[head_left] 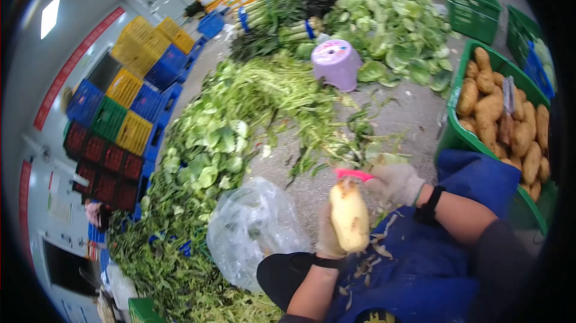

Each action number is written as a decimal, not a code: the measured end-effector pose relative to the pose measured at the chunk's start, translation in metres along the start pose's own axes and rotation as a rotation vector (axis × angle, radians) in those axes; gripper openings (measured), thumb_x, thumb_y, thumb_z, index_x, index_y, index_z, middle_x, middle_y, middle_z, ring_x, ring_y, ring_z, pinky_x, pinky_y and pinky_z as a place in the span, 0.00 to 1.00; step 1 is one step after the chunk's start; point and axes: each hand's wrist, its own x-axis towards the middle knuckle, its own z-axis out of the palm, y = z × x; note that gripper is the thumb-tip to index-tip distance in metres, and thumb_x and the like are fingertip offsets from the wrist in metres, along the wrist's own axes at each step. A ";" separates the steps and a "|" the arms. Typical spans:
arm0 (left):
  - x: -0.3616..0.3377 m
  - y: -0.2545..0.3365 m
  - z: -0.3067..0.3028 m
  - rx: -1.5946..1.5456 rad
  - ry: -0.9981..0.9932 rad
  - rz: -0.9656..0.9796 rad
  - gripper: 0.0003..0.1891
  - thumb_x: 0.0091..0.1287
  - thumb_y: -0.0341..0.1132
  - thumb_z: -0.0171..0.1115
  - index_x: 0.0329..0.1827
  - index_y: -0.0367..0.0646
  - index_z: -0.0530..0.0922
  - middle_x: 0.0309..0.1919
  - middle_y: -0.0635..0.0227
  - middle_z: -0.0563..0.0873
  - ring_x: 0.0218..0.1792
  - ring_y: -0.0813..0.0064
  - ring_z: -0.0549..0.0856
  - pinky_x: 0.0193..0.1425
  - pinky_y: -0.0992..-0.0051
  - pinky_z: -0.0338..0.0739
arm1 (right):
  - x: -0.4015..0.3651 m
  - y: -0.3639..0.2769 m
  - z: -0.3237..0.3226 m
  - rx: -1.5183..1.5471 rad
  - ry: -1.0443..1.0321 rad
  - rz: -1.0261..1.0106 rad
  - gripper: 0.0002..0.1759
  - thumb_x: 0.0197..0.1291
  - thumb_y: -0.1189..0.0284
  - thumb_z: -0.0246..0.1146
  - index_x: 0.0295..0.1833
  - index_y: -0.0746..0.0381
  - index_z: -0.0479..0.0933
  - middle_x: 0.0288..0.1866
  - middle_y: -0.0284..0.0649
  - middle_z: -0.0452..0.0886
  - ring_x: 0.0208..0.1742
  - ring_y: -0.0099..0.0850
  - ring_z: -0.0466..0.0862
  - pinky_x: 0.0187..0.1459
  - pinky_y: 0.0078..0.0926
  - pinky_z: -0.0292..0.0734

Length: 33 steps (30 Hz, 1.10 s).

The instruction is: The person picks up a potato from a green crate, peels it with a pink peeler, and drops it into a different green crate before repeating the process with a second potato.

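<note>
My gloved left hand is wrapped round a large potato, mostly peeled to pale yellow, with some brown skin at its top end. In my gloved right hand is a pink-handled peeler, held at the top of the potato; its blade is too small to make out. Strips of peel lie on the blue apron across my lap. Just left of my left hand is a clear plastic bag.
A green crate of unpeeled potatoes stands at my right, with another tool lying on them. Leaf trimmings cover the floor ahead and left. A purple stool stands among them. Stacked coloured crates line the left wall.
</note>
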 end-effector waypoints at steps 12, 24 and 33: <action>0.005 -0.012 -0.014 0.017 0.022 0.060 0.27 0.71 0.53 0.47 0.62 0.42 0.70 0.45 0.61 0.82 0.41 0.67 0.84 0.47 0.69 0.82 | -0.001 0.006 0.013 0.134 0.215 0.014 0.16 0.59 0.56 0.60 0.34 0.60 0.78 0.27 0.48 0.78 0.29 0.47 0.81 0.33 0.39 0.74; 0.006 -0.013 -0.031 0.078 -0.065 0.060 0.29 0.71 0.54 0.49 0.66 0.40 0.67 0.51 0.59 0.81 0.48 0.67 0.84 0.51 0.69 0.81 | -0.004 -0.010 0.010 0.295 0.162 -0.022 0.14 0.62 0.65 0.55 0.32 0.66 0.76 0.22 0.43 0.74 0.25 0.35 0.78 0.30 0.33 0.72; 0.008 -0.010 -0.030 0.051 -0.055 0.039 0.30 0.71 0.54 0.49 0.66 0.40 0.67 0.51 0.60 0.81 0.47 0.69 0.84 0.51 0.69 0.81 | -0.007 -0.004 0.022 0.380 0.163 0.075 0.13 0.63 0.66 0.55 0.34 0.65 0.76 0.23 0.43 0.75 0.26 0.32 0.75 0.31 0.30 0.70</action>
